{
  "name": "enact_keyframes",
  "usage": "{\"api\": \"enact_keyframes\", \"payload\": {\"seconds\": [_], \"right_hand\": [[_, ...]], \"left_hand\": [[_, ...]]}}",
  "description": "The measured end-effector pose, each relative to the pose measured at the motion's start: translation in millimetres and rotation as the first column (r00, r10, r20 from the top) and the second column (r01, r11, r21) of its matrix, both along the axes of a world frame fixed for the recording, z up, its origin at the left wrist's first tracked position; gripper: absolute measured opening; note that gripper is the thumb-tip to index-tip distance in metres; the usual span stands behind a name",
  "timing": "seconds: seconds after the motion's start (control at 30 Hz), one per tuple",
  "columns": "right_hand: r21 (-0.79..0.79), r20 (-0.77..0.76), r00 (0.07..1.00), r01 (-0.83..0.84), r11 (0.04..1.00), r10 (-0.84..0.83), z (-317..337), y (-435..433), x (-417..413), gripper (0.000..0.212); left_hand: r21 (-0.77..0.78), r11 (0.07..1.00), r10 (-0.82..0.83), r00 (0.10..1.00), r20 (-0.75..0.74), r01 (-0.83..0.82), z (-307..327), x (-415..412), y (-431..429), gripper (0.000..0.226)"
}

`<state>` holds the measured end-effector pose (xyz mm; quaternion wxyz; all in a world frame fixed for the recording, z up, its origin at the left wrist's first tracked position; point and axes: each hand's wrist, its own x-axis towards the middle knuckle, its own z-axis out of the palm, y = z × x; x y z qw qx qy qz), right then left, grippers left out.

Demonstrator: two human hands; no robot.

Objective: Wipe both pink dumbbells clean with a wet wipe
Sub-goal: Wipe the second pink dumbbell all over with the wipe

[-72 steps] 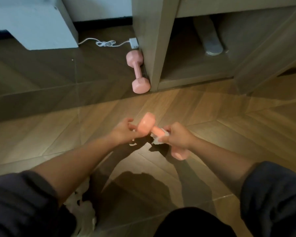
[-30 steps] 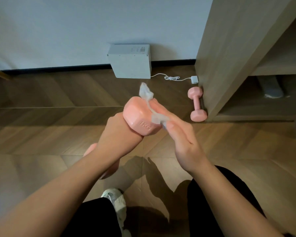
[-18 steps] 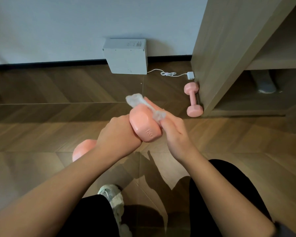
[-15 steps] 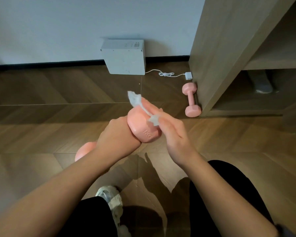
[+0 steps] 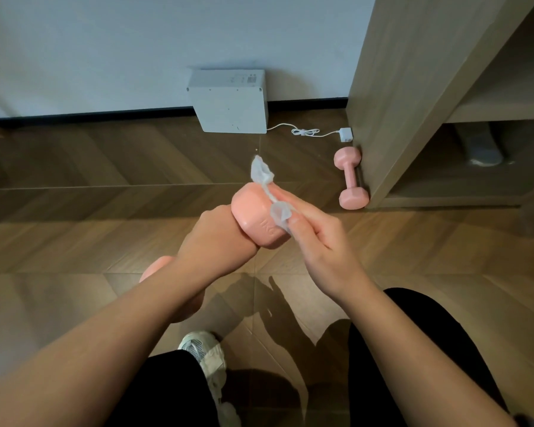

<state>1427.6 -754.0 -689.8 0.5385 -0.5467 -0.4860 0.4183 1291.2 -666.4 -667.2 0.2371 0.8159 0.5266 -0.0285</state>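
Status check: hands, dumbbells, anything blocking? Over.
Left hand grips held dumbbell. Right hand pinches wet wipe against its end. Second dumbbell on floor by cabinet. Nothing blocking.

Two pink dumbbells — the held dumbbell in the middle and the floor dumbbell far right against the one wooden shelf unit. One wet wipe, and two hands, the left hand and the right hand. Far off stand one white box and one white cable — near, one pale shoe, and one grey item in the shelf at right.
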Motion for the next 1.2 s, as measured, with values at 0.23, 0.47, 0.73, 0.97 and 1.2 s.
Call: {"api": "enact_keyframes", "payload": {"seconds": [0.23,0.47,0.73,0.97,1.2], "right_hand": [[0.094,0.074,0.995,-0.071,0.993,0.064,3,-1,-4,0.045],[0.008,0.035,0.999,-0.010,1.000,0.010,-1,-4,-4,0.036],[0.164,0.107,0.993,-0.064,0.984,0.047,2,-6,-4,0.042],[0.145,0.126,0.991,0.019,0.989,-0.038,-13,-15,7,0.040],[-0.133,-0.150,0.986,0.051,0.990,-0.071,-6,-11,17,0.038]], "left_hand": [[-0.057,0.996,-0.068,0.998,0.005,0.068,4,3,-4,0.011],[-0.166,0.980,0.129,0.983,0.134,-0.106,5,3,-5,0.012],[-0.188,0.981,-0.025,0.993,0.113,0.046,1,6,-13,0.010],[-0.468,0.856,0.417,0.829,0.374,-0.219,5,5,-16,0.008],[-0.309,0.951,0.178,0.870,0.460,-0.031,7,15,-25,0.035]]}}
